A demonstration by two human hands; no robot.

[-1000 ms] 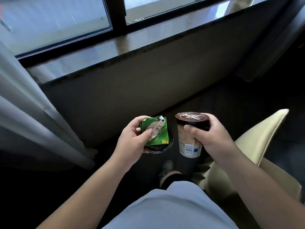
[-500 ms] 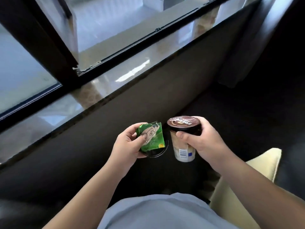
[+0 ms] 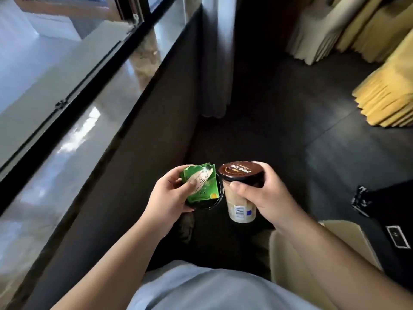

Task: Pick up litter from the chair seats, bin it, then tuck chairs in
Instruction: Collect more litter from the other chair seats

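A long window sill runs down the left of the frame, with a dark floor filling the middle and gold-draped chairs at the upper right. A cream chair back sits at the lower right, just beside the person's right arm.

Both pieces of litter are in hand, low in the centre of the frame. The right hand has its grip wrapped round a lidded cup, fingers and thumb curled at the brown lid rather than the body. The left hand pinches a green wrapper with the thumb on top, pressed onto a black round lid carried under it.

No bin shows anywhere, so the carry to it looks unfinished and no chair is tucked yet. The risks, as I judge them: the cup is held by its lid, which could pop off and drop the cup, spilling any dregs. The wrapper is only thumb-pinned on a smooth lid and could slide off while walking.
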